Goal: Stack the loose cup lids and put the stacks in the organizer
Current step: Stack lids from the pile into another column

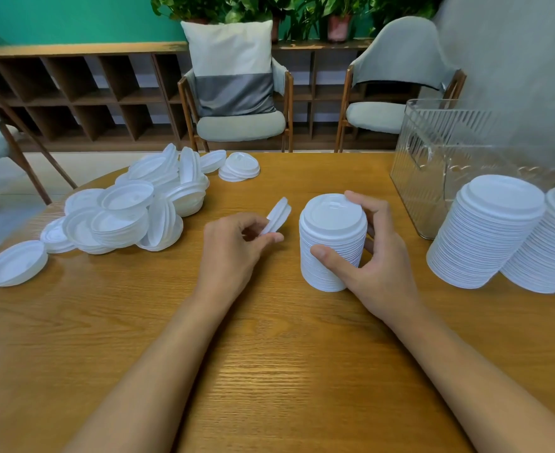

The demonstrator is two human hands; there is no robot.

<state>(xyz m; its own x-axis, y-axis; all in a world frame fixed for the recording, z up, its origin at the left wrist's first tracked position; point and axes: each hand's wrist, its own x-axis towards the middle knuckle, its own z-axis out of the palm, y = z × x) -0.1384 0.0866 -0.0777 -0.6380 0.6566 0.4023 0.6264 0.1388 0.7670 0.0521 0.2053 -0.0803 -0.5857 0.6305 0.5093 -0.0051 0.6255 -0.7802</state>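
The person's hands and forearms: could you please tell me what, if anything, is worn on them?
Nothing visible: the left hand and right hand are bare, without gloves, rings, watch or bracelet, and no sleeves show on either forearm down to the frame's edge.

Matt plastic lids (333, 243), grained wood table (269, 354)

Loose lids (129, 207), 10 o'clock: white. Lid stacks (331, 220), centre to 3 o'clock: white. Table (269, 371): honey-brown woodgrain. Organizer (433, 152), 2 o'clock: clear, ribbed. Cushion (233, 67), 12 o'clock: cream over grey.
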